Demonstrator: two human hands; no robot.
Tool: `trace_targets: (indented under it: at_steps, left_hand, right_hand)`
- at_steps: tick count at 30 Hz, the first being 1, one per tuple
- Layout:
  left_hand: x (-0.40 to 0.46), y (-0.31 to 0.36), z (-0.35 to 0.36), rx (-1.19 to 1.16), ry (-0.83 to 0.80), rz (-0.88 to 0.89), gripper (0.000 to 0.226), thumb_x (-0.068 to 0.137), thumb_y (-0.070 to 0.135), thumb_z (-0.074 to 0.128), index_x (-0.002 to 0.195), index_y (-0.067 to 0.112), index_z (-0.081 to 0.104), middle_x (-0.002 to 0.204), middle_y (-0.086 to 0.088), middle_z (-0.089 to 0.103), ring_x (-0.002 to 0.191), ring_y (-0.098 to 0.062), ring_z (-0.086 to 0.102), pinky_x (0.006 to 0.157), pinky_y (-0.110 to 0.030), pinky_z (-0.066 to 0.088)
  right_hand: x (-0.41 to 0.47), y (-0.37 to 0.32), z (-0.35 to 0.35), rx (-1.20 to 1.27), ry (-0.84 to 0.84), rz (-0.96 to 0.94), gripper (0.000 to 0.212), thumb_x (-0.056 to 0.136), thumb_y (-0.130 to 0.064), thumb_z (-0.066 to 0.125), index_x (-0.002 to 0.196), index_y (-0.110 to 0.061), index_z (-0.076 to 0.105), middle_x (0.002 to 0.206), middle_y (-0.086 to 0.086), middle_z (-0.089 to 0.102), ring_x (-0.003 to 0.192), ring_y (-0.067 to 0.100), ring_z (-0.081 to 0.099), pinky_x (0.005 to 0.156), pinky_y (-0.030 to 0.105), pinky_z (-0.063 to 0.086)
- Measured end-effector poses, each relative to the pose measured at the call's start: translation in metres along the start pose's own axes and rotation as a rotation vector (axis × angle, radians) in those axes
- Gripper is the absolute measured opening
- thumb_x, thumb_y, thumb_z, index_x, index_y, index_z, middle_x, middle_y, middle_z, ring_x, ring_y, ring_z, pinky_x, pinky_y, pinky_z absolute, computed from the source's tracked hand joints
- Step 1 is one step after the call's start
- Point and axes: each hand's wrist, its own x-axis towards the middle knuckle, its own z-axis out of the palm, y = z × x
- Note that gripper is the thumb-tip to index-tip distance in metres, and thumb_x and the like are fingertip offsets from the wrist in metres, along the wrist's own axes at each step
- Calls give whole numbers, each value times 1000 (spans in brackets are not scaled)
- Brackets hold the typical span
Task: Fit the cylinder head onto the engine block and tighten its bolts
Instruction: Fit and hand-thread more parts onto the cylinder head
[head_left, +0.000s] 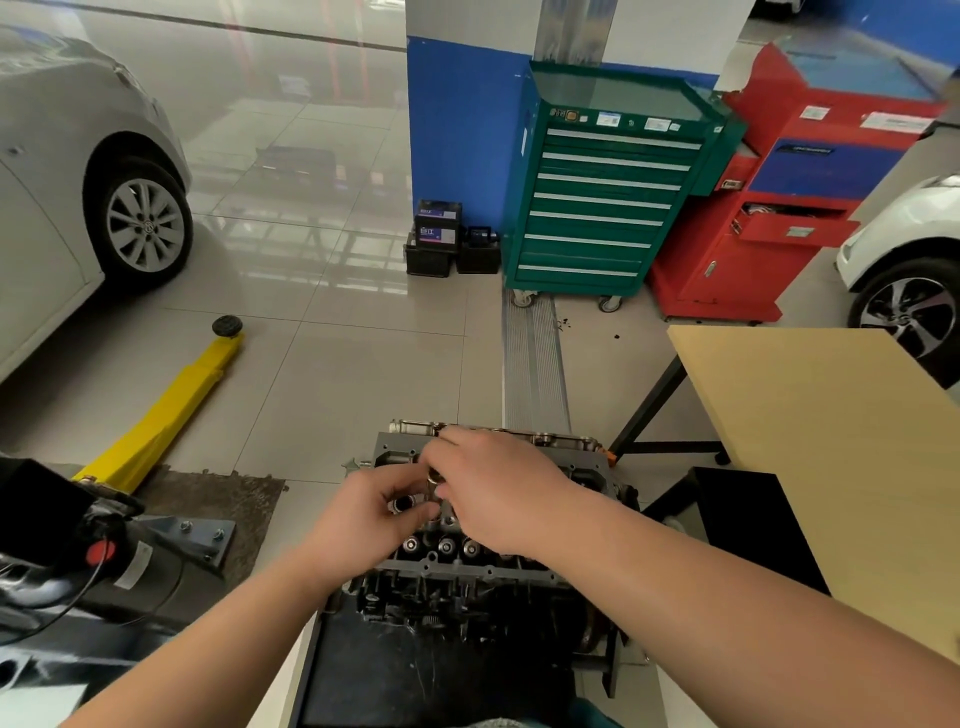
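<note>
Both hands meet over the middle of the cylinder head, the left hand with fingers curled as if pinching a small round metal part, the right hand arched over it with fingertips down on something I cannot make out, probably to steady or seat a piece. That head already sits on the engine block, which rests on a dark stand near the person, so the parts stay within easy reach. Farther off lie a yellow lift arm at left, a tan desk at right, and a green tool cabinet beyond.
</note>
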Motion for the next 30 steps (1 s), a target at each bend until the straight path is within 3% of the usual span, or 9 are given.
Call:
trace_targets:
  at_steps: [4,7,11,13,16,21,23,26,30]
  left_hand:
    - [-2,1,7,-3,44,45,15,79,3,86,85,9,74,84,-6,69,83,-30,65,74,-48,55]
    - [1,-4,8,46,104,25,17,74,-9,81,80,5,73,75,-6,69,73,-31,64,67,-52,54]
    - [-2,-7,2,-28,3,-11,31,85,9,85,103,32,76,93,13,79,92,-11,76,84,-31,59]
    - [-4,-5,-1,-44,-41,10,36,87,17,83,110,42,70,96,17,77,94,-7,74,82,-18,55]
    - [-3,1,2,50,0,43,28,78,31,79,85,52,62,76,18,64,69,-3,57,62,-13,41]
    - [-1,-2,3,11,4,-21,25,79,0,78,87,24,76,82,8,77,80,-11,74,73,-35,59]
    - [-2,-3,1,-27,-32,-21,20,86,5,81,96,22,75,88,6,78,85,-13,75,77,-29,59]
    - [-5,-2,3,-43,-36,11,23,86,11,83,99,28,72,88,9,76,84,-11,72,76,-17,54]
    - [-4,-1,10,25,77,-8,9,76,24,69,73,15,67,67,0,65,63,-8,54,58,-32,45]
  right_hand:
    - [2,-8,3,-164,112,107,42,99,-59,50,107,-19,60,97,0,63,87,27,64,60,35,33]
    - [2,-8,3,-81,82,35,42,95,-57,58,118,-22,57,108,-2,60,96,24,61,65,36,42]
    - [0,-2,0,9,-28,-26,24,100,-32,62,119,-17,58,108,-1,55,97,25,59,69,35,42]
    - [2,-5,1,-85,30,64,34,101,-49,54,110,-17,61,101,1,60,91,26,61,65,37,40]
    - [4,-13,5,-247,51,136,55,97,-71,41,100,-20,62,90,0,63,82,26,63,59,35,33]
    - [1,-10,0,64,-62,-20,32,97,-36,64,124,-21,54,114,-3,55,100,21,58,74,38,49]
    - [2,-10,0,49,-78,-30,21,98,-21,62,118,-16,58,110,0,53,98,24,58,73,37,49]
    - [6,-15,1,-37,12,85,28,104,-37,53,115,-13,60,107,7,61,96,30,61,67,37,40]
    - [5,-22,4,-144,59,91,42,102,-56,48,113,-17,59,102,5,67,91,32,64,65,38,37]
